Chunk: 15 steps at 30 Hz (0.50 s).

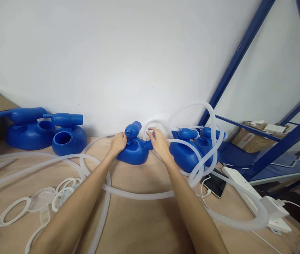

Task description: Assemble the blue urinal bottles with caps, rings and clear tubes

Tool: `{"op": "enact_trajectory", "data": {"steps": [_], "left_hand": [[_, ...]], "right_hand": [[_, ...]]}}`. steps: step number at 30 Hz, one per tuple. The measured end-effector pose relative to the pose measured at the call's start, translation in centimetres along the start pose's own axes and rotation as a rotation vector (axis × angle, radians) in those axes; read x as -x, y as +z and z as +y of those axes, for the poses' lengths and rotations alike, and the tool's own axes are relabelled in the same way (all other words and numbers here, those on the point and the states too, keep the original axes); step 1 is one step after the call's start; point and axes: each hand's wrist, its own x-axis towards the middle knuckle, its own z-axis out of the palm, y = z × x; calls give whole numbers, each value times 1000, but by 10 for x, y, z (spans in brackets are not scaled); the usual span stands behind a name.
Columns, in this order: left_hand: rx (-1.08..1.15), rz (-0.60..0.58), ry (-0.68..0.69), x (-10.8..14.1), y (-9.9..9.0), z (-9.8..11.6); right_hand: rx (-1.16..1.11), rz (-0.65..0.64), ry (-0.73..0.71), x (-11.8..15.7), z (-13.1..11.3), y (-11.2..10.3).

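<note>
A blue plastic urinal bottle [134,155] lies at the middle of the table, near the wall, with a blue funnel-shaped piece [133,129] on top. My left hand [118,143] is closed round its left side by the handle. At the bottle's neck [148,145], on the right, my right hand [158,141] has its fingers curled over the mouth. Whether a small cap or ring is under those fingers is hidden. Pale translucent tubing [144,195] loops across the table in front of the bottle.
More blue bottles [69,143] stand at the left, and two with tubing [184,155] at the right. Clear lids and rings [42,200] lie at front left. A phone [215,183] and a white power strip [241,183] sit right, beside a blue metal rack [231,67].
</note>
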Motion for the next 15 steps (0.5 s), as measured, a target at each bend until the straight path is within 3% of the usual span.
{"op": "enact_trajectory", "data": {"steps": [4,7,11,15], "left_hand": [[-7,-1,-1,-1,-4,-7],[-11,-1,-8,-3,-8,-15],[-12,-2,0,-6,-13,-25],[-10,0,12,-11,-14,-32]], "right_hand": [[-142,-253,-181,1,18,-29],[15,-379,-360,9,24,-40],[336,-258,-438,21,21,-23],[419,-152,-412,25,15,1]]}}
